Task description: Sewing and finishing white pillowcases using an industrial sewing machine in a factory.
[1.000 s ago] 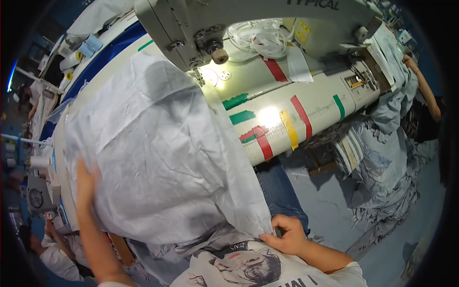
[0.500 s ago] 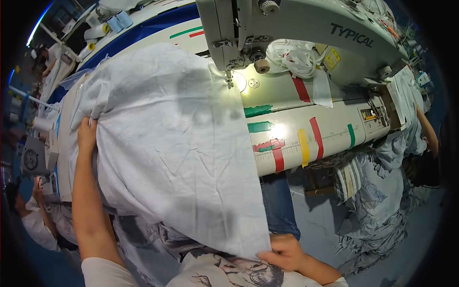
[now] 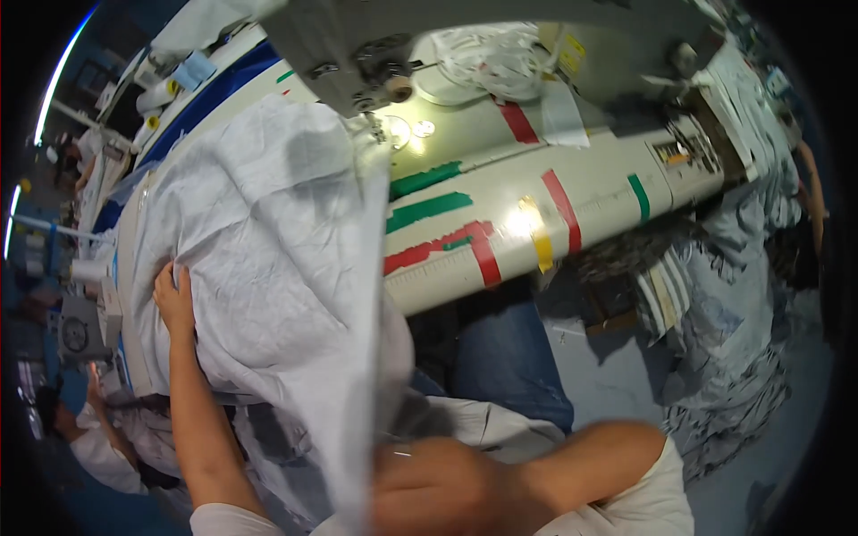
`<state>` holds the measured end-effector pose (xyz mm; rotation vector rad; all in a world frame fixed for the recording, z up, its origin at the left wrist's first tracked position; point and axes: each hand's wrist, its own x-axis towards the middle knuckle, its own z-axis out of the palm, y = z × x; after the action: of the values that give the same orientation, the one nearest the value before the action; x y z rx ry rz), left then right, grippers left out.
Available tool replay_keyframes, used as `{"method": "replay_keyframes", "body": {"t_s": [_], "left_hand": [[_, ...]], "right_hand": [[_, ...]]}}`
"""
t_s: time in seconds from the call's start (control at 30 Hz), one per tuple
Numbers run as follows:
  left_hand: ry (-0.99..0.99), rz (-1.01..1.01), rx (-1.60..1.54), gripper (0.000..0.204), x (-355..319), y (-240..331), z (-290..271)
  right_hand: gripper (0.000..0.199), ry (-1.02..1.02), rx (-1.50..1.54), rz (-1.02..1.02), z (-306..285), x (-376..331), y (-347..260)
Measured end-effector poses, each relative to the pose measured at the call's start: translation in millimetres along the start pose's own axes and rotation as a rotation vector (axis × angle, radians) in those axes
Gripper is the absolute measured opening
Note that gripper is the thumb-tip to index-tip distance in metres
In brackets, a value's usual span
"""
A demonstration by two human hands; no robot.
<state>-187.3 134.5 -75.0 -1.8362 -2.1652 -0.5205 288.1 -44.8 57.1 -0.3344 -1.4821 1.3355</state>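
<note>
A large white cloth (image 3: 259,241) lies spread over the sewing table (image 3: 500,223) and hangs down toward my lap. My left hand (image 3: 172,299) rests flat on its left edge, fingers apart. My right hand (image 3: 438,487) is blurred at the bottom, closed on the cloth's hanging lower edge and close to my chest. The grey sewing machine head (image 3: 375,54) stands above the cloth's far end, its needle area (image 3: 380,129) just over the fabric's edge.
Red, green and yellow tape strips (image 3: 483,241) mark the table front. A pile of grey fabric pieces (image 3: 733,295) lies to the right, with another person's arm (image 3: 809,196) beyond. More cloth and thread cones (image 3: 156,94) sit at the left.
My right hand has pulled the cloth's lower edge in toward my body and is now blurred. My left hand slid down along the cloth's left edge. The view tilted.
</note>
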Motion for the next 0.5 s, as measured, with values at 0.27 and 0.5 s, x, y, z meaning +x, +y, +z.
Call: {"method": "replay_keyframes", "body": {"t_s": [0.27, 0.5], "left_hand": [[0.023, -0.016, 0.023, 0.039, -20, 0, -5], [0.018, -0.004, -0.084, 0.040, -54, 17, -50]], "right_hand": [[0.019, 0.390, 0.124, -0.034, 42, 52, -26], [0.023, 0.620, 0.086, -0.222, 56, 40, -31]]}}
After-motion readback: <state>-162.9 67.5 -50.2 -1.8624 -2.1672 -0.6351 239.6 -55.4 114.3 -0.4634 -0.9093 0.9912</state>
